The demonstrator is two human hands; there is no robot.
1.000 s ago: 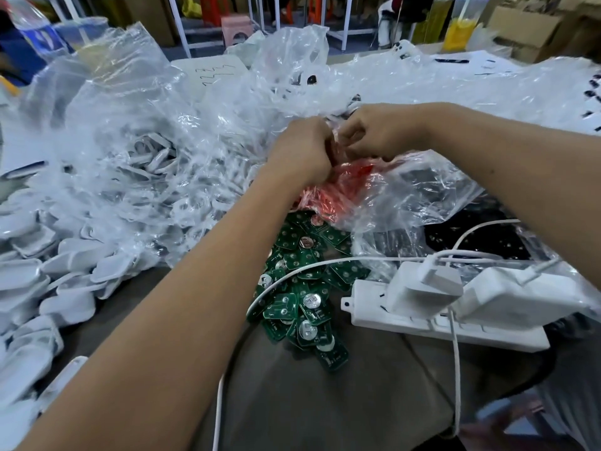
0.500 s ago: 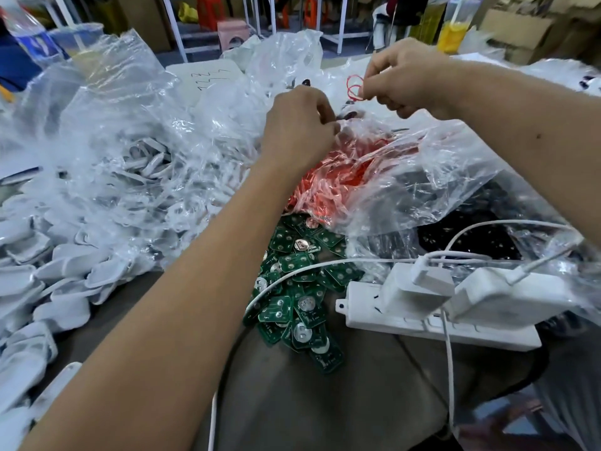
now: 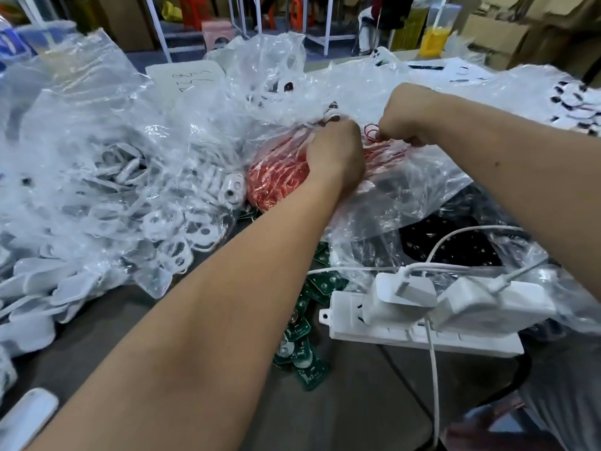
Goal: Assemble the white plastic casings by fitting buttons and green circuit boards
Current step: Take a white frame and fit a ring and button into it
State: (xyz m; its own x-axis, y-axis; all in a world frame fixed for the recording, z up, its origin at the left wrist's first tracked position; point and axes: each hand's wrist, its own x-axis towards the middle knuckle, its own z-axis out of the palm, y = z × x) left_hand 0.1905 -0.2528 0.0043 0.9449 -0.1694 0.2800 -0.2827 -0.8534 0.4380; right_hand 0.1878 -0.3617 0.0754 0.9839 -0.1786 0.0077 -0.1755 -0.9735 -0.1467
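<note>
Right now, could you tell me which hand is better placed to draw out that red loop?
The right hand, I think. It already pinches the red loop above the clear bag, while the left hand grips the bag over the red bundle, steadying it.

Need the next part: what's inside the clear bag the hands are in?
A mass of red cords shows through the clear bag. The left hand covers the middle; anything beneath the cords is hidden.
</note>
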